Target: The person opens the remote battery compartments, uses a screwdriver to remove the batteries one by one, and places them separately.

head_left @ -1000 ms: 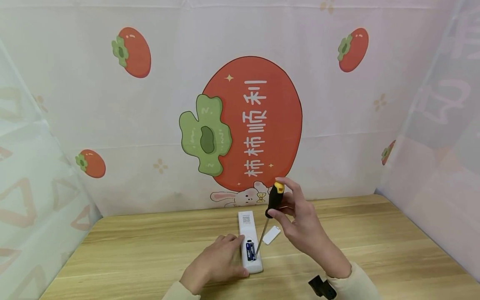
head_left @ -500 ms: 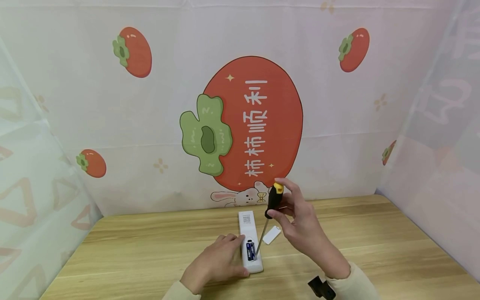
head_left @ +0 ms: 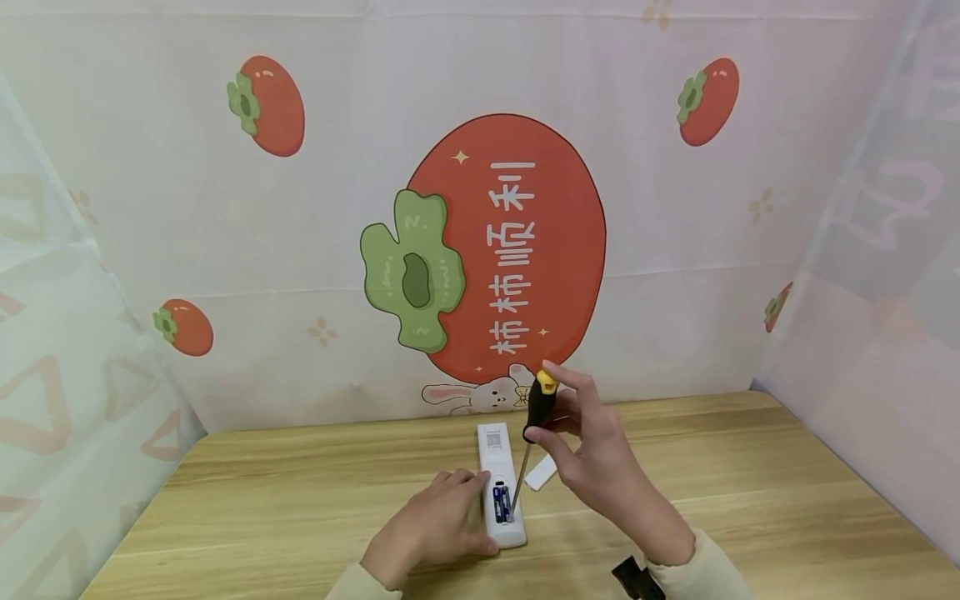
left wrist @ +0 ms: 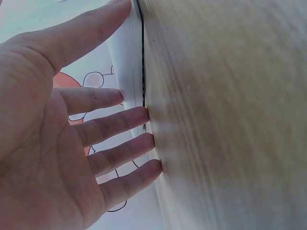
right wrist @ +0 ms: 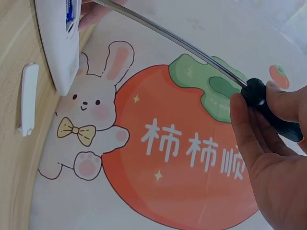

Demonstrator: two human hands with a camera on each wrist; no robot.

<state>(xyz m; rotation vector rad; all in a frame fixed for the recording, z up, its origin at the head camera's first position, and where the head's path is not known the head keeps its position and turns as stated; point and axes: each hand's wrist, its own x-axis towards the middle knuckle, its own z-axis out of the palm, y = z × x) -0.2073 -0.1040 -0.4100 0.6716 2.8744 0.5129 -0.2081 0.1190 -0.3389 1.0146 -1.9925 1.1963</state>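
Observation:
A white remote control (head_left: 494, 454) lies back up on the table, its battery compartment uncovered. Two blue batteries (head_left: 502, 504) lie side by side in it. My left hand (head_left: 435, 525) rests at the remote's left side, fingers fairly straight; the thumb touches near its close end and the index finger its edge. My right hand (head_left: 600, 454) holds a screwdriver (head_left: 541, 404) by its black and yellow handle, thumb and fingers round it. The metal shaft (right wrist: 177, 38) slants down to the remote, its tip at the near end of the right battery.
The white battery cover (head_left: 541, 472) lies on the wooden table (head_left: 300, 500) right of the remote, partly behind my right hand. A black strap piece (head_left: 637, 577) shows by the right sleeve. A printed cloth backdrop (head_left: 330, 167) stands along the table's back and sides.
My right hand has shifted slightly left, bringing the screwdriver more upright and covering part of the battery cover. Its tip stays at the battery's near end. The left hand and remote have held still.

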